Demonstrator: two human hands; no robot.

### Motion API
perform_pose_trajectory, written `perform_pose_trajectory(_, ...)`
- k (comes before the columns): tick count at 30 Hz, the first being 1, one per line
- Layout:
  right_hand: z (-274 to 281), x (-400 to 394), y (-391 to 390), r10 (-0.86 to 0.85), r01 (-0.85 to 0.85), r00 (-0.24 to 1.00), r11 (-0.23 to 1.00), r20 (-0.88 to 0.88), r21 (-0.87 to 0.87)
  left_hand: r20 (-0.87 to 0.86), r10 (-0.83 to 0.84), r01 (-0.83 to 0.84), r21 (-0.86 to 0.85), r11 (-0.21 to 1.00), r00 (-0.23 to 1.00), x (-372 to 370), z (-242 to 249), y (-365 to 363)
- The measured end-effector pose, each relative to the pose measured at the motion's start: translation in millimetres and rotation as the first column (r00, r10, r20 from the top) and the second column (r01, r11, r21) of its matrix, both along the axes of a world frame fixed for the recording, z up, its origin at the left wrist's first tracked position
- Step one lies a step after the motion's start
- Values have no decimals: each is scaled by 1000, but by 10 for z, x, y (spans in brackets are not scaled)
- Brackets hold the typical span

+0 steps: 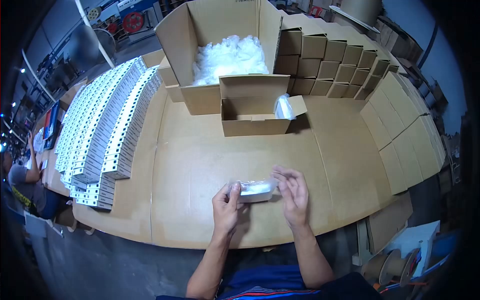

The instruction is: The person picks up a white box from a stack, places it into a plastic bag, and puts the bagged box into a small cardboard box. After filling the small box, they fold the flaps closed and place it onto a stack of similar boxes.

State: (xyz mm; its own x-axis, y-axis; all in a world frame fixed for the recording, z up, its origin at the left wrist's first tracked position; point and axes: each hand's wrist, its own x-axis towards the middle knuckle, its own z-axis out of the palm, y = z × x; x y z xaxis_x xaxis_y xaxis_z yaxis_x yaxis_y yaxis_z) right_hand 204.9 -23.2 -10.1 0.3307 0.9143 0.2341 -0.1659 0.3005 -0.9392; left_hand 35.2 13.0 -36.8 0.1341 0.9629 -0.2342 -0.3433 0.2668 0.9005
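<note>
My left hand [227, 206] is closed around the left end of a small white box in clear plastic wrap [256, 191], thumb on top. It is held low over the front middle of the cardboard-coloured table. My right hand [292, 194] is at the box's right end, its fingertips beside the loose edge of the plastic and smeared by motion. Beyond the hands stands an open brown carton [252, 128], with a clear plastic bag [284, 108] over its right end.
A large carton [202, 102] full of clear plastic bags [231, 59] stands at the back. Rows of white boxes [117, 165] line the left. Brown cartons [314, 47] are stacked at back right, more cartons [400, 157] at right. A person [27, 175] sits far left.
</note>
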Motion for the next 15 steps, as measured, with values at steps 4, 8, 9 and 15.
perform_pose_trajectory(4,-76,190,-35,218,-237,921,971,324,19,40,-23,22,45,999,999,-8,-1,49)
perform_pose_trajectory(8,62,206,17,278,-234,847,960,453,-152,95,51,-54,28,998,994,73,112,4)
perform_pose_trajectory(9,61,223,42,276,-229,842,961,464,-155,110,43,-47,32,998,993,39,58,36)
perform_pose_trajectory(15,183,255,24,333,-227,802,938,497,-263,141,3,0,-20,1000,990,-74,-44,11)
